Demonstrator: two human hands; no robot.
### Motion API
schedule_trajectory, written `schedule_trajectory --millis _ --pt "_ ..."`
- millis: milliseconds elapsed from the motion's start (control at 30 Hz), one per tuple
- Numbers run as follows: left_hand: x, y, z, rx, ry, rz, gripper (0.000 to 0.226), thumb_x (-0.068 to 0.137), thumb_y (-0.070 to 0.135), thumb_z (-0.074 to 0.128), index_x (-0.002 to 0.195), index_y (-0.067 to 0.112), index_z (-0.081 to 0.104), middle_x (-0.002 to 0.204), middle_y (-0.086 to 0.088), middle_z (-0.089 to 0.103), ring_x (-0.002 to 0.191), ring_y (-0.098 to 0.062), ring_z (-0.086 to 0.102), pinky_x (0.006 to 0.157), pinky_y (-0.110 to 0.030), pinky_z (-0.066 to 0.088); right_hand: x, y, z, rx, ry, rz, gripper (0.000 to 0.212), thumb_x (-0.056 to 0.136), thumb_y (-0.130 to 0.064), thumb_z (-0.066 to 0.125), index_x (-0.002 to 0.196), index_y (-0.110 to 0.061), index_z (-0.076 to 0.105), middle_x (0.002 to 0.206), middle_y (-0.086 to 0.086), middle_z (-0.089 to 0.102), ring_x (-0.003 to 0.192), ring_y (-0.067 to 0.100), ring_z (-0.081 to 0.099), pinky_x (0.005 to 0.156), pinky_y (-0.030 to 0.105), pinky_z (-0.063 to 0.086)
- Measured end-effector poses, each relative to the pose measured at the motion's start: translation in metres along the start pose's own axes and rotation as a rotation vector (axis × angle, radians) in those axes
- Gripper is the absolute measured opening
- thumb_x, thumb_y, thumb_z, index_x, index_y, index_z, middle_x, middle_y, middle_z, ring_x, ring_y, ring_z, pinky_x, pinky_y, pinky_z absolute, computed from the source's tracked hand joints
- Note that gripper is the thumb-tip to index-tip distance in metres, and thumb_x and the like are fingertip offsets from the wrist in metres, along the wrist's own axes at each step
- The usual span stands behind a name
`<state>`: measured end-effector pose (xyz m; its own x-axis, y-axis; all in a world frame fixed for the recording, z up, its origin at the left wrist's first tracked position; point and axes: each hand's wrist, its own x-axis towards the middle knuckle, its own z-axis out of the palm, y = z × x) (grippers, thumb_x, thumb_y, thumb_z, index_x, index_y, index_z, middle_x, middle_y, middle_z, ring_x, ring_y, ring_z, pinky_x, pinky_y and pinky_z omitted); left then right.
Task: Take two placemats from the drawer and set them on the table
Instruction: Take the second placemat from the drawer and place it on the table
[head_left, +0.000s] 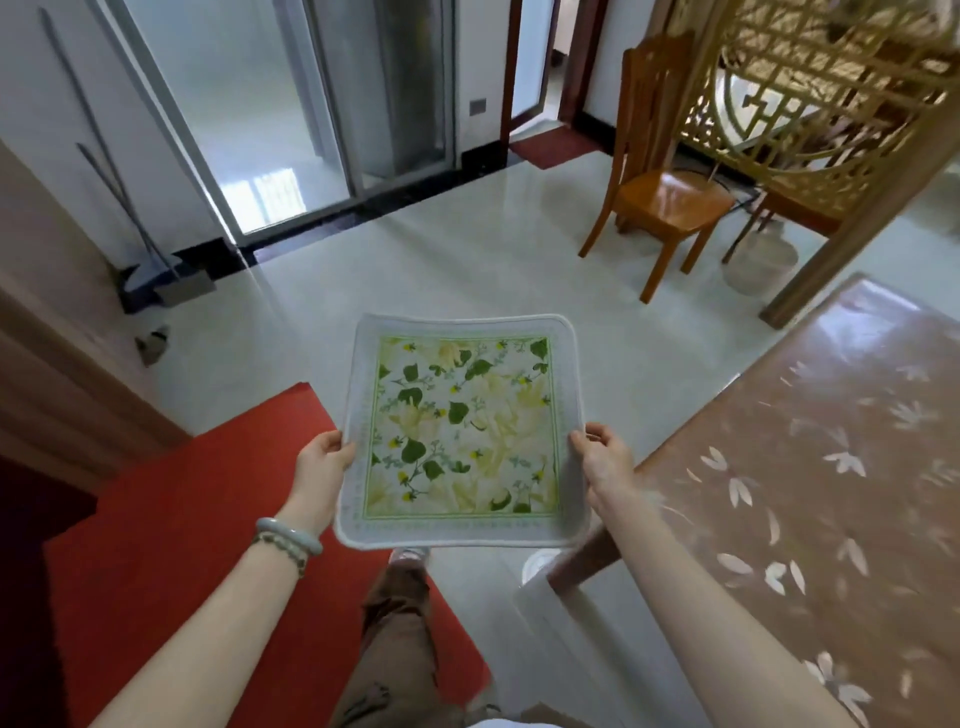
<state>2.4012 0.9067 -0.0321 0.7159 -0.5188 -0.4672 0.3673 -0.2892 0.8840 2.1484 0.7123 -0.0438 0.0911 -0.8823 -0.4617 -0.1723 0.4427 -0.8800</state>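
I hold a square placemat (462, 426) flat in front of me, above the floor. It has a white border and a print of green leaves and yellow flowers. My left hand (324, 457) grips its left edge and my right hand (602, 457) grips its right edge. Whether a second placemat lies under it I cannot tell. The table (831, 467), under a brown cloth with pale flower shapes, stands to the right, its corner just below my right forearm. The drawer is out of view.
A red carpet (208, 519) covers the floor at lower left. A wooden chair (660, 192) stands at the back right beside a lattice screen (810, 83). Glass sliding doors (291, 114) are at the back, a broom and dustpan (166, 280) at the left wall.
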Motion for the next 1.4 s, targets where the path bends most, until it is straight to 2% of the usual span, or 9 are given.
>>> schedule_trajectory --millis 133,267,467,633,767,900,1033,1333,1400 --pt "0.094 0.043 0.041 0.141 -0.109 0.064 0.013 0.090 -0.001 0.058 0.089 0.013 0.057 0.091 -0.012 0.067 0.080 -0.026 0.065 0.074 -0.039 0.055 0.056 -0.029 0.028 -0.151 0.131 -0.140 0.024 0.087 -0.013 0.064 0.109 -0.004 0.062 0.098 0.008 0.063 0.093 0.022 0.059 0.088 0.035 0.049" --pt "0.183 0.093 0.078 0.277 -0.217 0.090 0.008 0.091 0.005 0.058 0.096 0.011 0.056 0.092 -0.008 0.066 0.084 -0.024 0.066 0.079 -0.041 0.055 0.104 -0.062 0.055 -0.263 0.239 -0.181 0.030 0.084 -0.018 0.068 0.111 -0.005 0.063 0.100 0.008 0.066 0.095 0.023 0.061 0.090 0.037 0.050" --pt "0.277 0.156 0.144 0.444 -0.360 0.246 0.016 0.094 0.015 0.058 0.108 0.008 0.054 0.103 -0.010 0.066 0.092 -0.026 0.065 0.073 -0.035 0.055 0.158 -0.106 0.080 -0.153 0.439 -0.191 0.025 0.082 -0.016 0.070 0.105 -0.008 0.067 0.092 0.003 0.067 0.089 0.021 0.063 0.087 0.039 0.052" --pt "0.332 0.185 0.222 0.448 -0.473 0.243 0.008 0.093 0.015 0.058 0.099 0.017 0.055 0.099 -0.007 0.065 0.085 -0.021 0.064 0.070 -0.035 0.054 0.206 -0.141 0.069 -0.051 0.569 -0.166 0.026 0.080 -0.016 0.072 0.104 -0.010 0.067 0.092 0.004 0.066 0.087 0.019 0.062 0.085 0.031 0.050" --pt "0.377 0.201 0.301 0.463 -0.544 0.222 0.014 0.092 0.016 0.059 0.105 0.016 0.054 0.100 -0.006 0.065 0.087 -0.024 0.064 0.068 -0.036 0.054 0.262 -0.165 0.049 0.001 0.613 -0.151 0.024 0.083 -0.017 0.069 0.106 -0.010 0.065 0.090 0.000 0.064 0.082 0.011 0.059 0.071 0.014 0.044" --pt "0.416 0.216 0.387 0.471 -0.625 0.176 0.013 0.092 0.013 0.058 0.105 0.013 0.054 0.102 -0.011 0.065 0.091 -0.031 0.066 0.080 -0.047 0.057 0.323 -0.187 0.021 0.080 0.657 -0.146 0.021 0.084 -0.013 0.068 0.104 -0.008 0.065 0.084 -0.001 0.064 0.074 0.005 0.058 0.060 0.003 0.043" --pt "0.440 0.235 0.471 0.470 -0.651 0.143 0.008 0.094 0.008 0.055 0.094 0.016 0.056 0.099 -0.012 0.066 0.082 -0.026 0.065 0.072 -0.041 0.056 0.383 -0.213 -0.011 0.138 0.712 -0.098 0.021 0.083 -0.008 0.068 0.104 -0.006 0.066 0.085 0.002 0.063 0.077 0.013 0.058 0.062 0.007 0.045" --pt "0.495 0.266 0.637 0.550 -0.778 0.107 0.011 0.092 0.008 0.057 0.091 0.018 0.056 0.103 -0.020 0.067 0.083 -0.030 0.067 0.081 -0.049 0.056 0.494 -0.271 -0.076 0.190 0.808 -0.027 0.016 0.082 -0.008 0.069 0.097 -0.013 0.065 0.090 0.004 0.064 0.081 0.015 0.059 0.071 0.019 0.046" --pt "0.505 0.270 0.674 0.555 -0.799 0.102 0.012 0.092 0.007 0.057 0.089 0.018 0.056 0.099 -0.017 0.068 0.075 -0.022 0.068 0.070 -0.039 0.058 0.516 -0.281 -0.089 0.192 0.827 -0.019 0.016 0.082 -0.009 0.069 0.097 -0.013 0.064 0.088 0.003 0.064 0.079 0.013 0.058 0.071 0.018 0.046"
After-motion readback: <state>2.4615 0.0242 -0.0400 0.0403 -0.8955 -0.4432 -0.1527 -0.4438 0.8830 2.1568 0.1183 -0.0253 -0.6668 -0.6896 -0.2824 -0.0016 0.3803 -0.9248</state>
